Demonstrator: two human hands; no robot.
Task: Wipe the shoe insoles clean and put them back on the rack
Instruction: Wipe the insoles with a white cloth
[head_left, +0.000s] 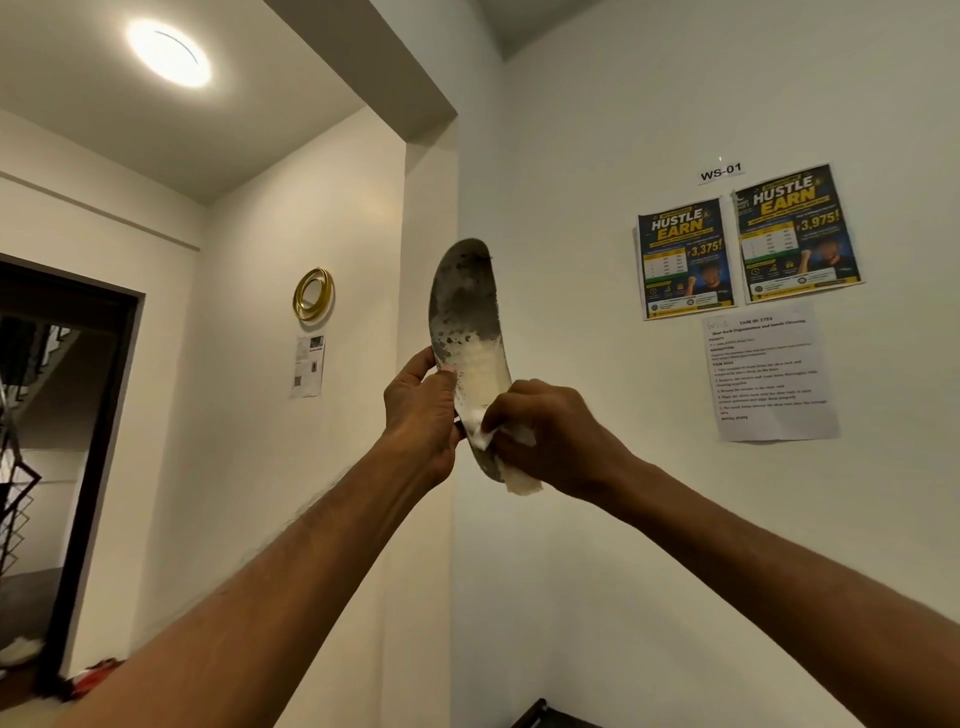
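I hold a worn shoe insole (466, 317) upright at head height, in front of a wall corner. Its upper half is grey and blotchy, its lower half pale cream. My left hand (423, 415) grips the insole's left edge near the lower middle. My right hand (550, 434) is closed on a white wipe (514, 475) and presses it against the insole's lower end. The wipe hangs out below my fingers. The very bottom of the insole is hidden behind the wipe and my hands.
Two posters (743, 241) and a printed sheet (771, 376) hang on the right wall. A gold ring ornament (313, 294) is on the left wall. A dark doorway (57, 467) opens at left. A dark edge of furniture (540, 717) shows at the bottom.
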